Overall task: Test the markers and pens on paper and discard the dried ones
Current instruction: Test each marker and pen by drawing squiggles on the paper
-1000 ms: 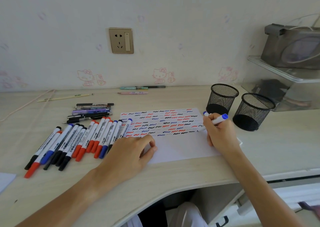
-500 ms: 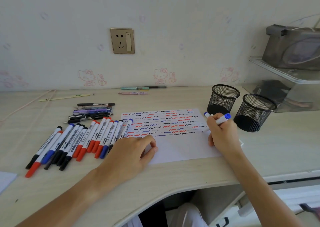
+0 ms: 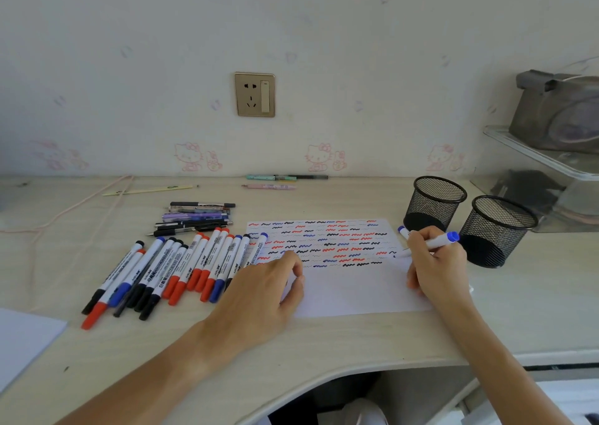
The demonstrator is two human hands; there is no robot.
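The right hand [image 3: 437,269] is gripping a blue marker [image 3: 436,242] with its fingers curled round the barrel, and the tip is touching the paper [image 3: 353,291] at the right end of the rows of squiggles. The blue end of the marker is pointing up and to the right, toward the nearer mesh cup [image 3: 494,231]. A second small blue piece, which looks like the marker's cap [image 3: 403,231], is sticking out above the same hand's fingers; how it is being held cannot be told.

The left hand [image 3: 259,298] is lying flat on the desk [image 3: 324,343] with relaxed fingers, holding nothing, its fingertips resting on the left edge of the paper and pinning it down. The paper is lying near the front edge of the desk, its upper half filled with red, blue and black wavy lines and its lower half blank.

Just left of the paper, a row of markers [image 3: 168,272] with black, blue and red caps is lying side by side, slanted, the rightmost ones overlapping the paper's left edge. Behind them a small pile of pens [image 3: 194,218] is lying crosswise. A few more pens [image 3: 285,178] are lying at the back near the wall, under a wall socket [image 3: 255,94]. A second mesh cup [image 3: 434,204] is standing just beside the first, further back, to the right of the paper.
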